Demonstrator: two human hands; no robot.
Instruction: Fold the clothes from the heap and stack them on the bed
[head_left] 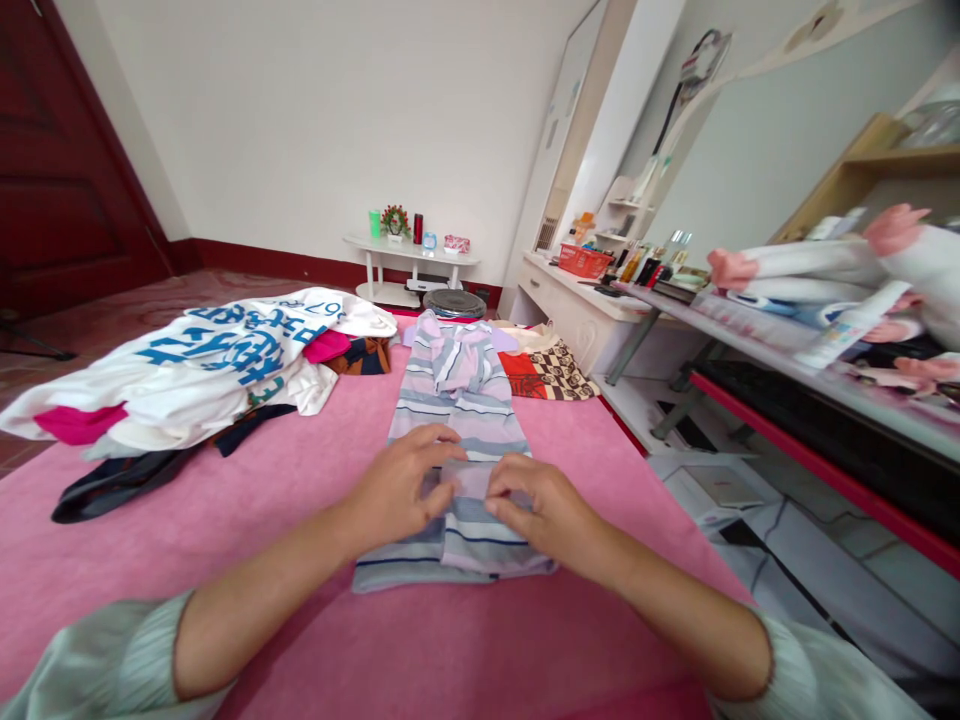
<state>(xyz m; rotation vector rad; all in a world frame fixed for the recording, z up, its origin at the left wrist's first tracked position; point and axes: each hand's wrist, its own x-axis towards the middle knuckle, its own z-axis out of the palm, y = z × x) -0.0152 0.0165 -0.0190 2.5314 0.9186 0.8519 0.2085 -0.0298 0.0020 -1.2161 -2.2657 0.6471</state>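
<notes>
Centrally, a striped shirt is lying in a long strip on a pink cover, left hand hovering over its near end, fingers loosely parted, gripping nothing visible, right hand sitting half-curled alongside, any pinch unclear, a clothes pile sprawling leftward.

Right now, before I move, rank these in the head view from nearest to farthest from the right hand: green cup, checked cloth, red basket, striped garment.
From the right hand:
1. Striped garment: directly below it.
2. Checked cloth: ahead, right of the garment.
3. Red basket: farther off, on the white dresser.
4. Green cup: far left, by the wall.
</notes>
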